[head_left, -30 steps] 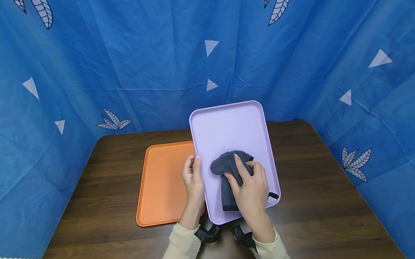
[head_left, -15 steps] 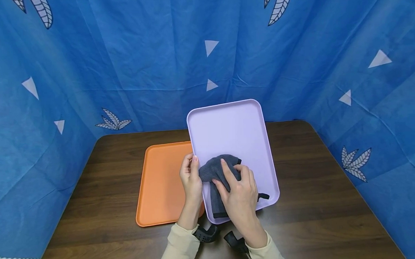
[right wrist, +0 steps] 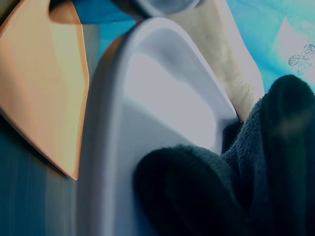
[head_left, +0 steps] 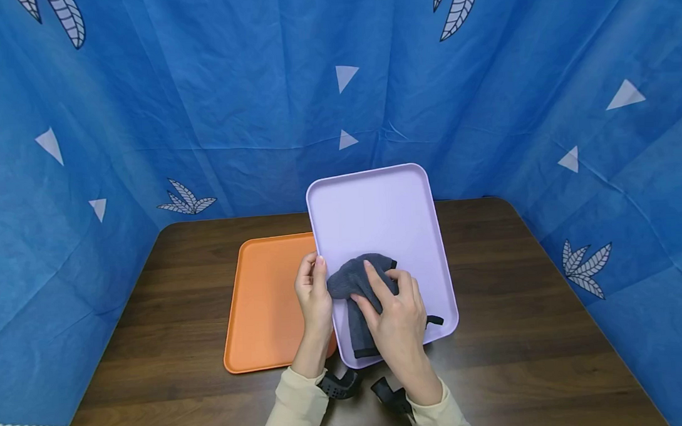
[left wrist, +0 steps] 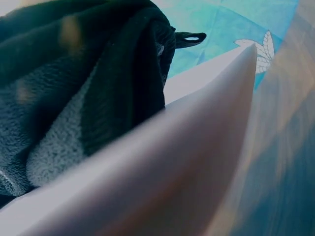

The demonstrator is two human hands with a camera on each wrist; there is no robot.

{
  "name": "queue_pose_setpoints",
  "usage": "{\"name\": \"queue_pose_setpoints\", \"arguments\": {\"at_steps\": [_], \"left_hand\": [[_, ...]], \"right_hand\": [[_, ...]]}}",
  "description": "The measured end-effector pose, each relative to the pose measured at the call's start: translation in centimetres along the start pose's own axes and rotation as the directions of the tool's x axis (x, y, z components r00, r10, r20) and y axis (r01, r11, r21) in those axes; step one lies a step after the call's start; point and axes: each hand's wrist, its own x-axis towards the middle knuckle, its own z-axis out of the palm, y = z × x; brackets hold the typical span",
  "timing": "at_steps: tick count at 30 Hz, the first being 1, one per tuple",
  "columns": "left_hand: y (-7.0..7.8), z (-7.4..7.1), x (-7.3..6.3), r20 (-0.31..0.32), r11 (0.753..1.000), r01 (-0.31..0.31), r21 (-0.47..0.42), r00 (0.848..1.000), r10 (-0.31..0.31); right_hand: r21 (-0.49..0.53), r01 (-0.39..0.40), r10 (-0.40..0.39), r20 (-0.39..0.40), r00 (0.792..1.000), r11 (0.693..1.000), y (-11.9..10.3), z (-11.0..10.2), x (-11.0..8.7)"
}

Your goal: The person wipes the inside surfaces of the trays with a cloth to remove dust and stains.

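A lilac tray (head_left: pixel 375 212) is held up tilted, its far end raised. My left hand (head_left: pixel 314 298) grips its left rim, thumb on the near side. Bunched on the tray's lower left is a dark grey cloth (head_left: pixel 357 275) with black edging and a small black loop. My right hand (head_left: pixel 398 311) pinches the cloth and presses it on the tray's surface. The cloth (left wrist: pixel 59 98) looms large beside the tray's edge (left wrist: pixel 162 147) in the left wrist view. Seen from the right wrist, folds of cloth (right wrist: pixel 197 191) lie against the tray's inside (right wrist: pixel 162 108).
An orange tray (head_left: pixel 271 303) lies flat on the dark wooden table (head_left: pixel 525 332), partly under the lilac tray's left side. A blue curtain (head_left: pixel 247 103) with leaf prints encloses the back and sides. Black wrist straps (head_left: pixel 340 385) sit at both sleeves.
My right hand has slid the cloth left across the lilac tray to its left rim, then shifted very slightly back right. The lilac tray has moved a little left with my left hand.
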Motion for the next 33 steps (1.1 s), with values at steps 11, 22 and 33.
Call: {"name": "queue_pose_setpoints", "arguments": {"at_steps": [11,22,33], "left_hand": [[-0.1,-0.2,0.3,-0.017,1.000,-0.028,0.007,0.999,0.028],[0.3,-0.6,0.8,-0.047,0.999,-0.033,-0.017,0.998,0.032],[0.3,-1.2,1.1,-0.056,0.999,-0.046,-0.027,0.997,0.045]], "right_hand": [[0.005,-0.009,0.009,0.006,1.000,1.000,0.6,-0.3,0.3],[-0.021,-0.116,0.116,0.006,0.993,0.993,2.8,-0.9,0.9],[-0.029,-0.235,0.235,0.006,0.972,0.972,5.4,-1.5,1.5]]}}
